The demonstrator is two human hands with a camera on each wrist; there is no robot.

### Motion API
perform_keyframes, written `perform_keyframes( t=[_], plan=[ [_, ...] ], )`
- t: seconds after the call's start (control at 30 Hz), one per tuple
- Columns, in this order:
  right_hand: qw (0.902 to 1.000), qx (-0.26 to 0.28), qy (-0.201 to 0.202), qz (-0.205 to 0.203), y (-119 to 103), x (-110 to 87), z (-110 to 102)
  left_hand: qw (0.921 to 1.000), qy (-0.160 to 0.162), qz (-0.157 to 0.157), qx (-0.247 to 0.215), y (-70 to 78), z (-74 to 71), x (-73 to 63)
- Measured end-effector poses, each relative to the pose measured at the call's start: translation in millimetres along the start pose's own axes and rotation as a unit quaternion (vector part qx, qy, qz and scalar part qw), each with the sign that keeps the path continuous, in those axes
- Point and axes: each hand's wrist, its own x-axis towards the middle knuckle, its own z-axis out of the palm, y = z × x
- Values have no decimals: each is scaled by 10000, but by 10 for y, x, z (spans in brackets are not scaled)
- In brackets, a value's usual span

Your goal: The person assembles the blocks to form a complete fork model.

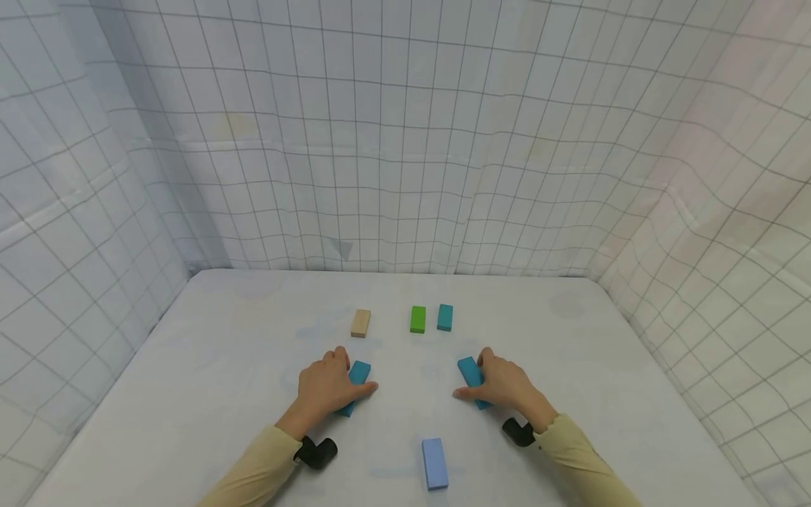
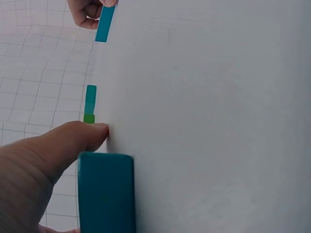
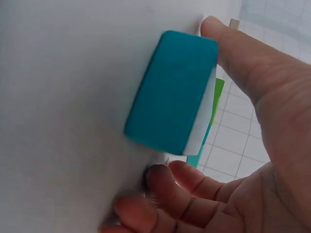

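My left hand [image 1: 324, 384] is over a teal block [image 1: 360, 372] lying slanted on the table. In the left wrist view the thumb [image 2: 80, 136] stands apart from that block's near end, and the other fingers are mostly hidden. Over a second teal block [image 1: 469, 369] is my right hand [image 1: 507, 382]. Its thumb [image 3: 243, 53] and loosely bent fingers [image 3: 180, 194] lie on either side of the block in the right wrist view, with a gap on the finger side. Whether the thumb touches is unclear.
On the white table [image 1: 253, 303], a beige block [image 1: 360, 323], a green block [image 1: 418, 320] and a small teal block [image 1: 445, 317] lie farther back. A light blue block [image 1: 434, 464] lies near the front, between the forearms. Grid-patterned white sheets [image 1: 393, 141] surround the table's back and sides.
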Motion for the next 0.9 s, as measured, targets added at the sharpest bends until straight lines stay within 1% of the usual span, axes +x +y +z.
perform_keyframes(
  t=[0.2,0.43,0.63,0.9],
  plan=[
    [10000,2,-19,54,-9,-28,-4,9999,-11,-20,-136,16,-15,-23],
    [9999,118,36,67,-13,-48,-16,9992,-21,-70,-396,26,-30,-35],
    [9997,195,128,42,-18,-57,-9,9977,90,-133,-665,27,-35,-39],
    [9994,221,238,-141,-44,-62,-4,9957,208,-135,-898,18,-10,-40]
  ],
)
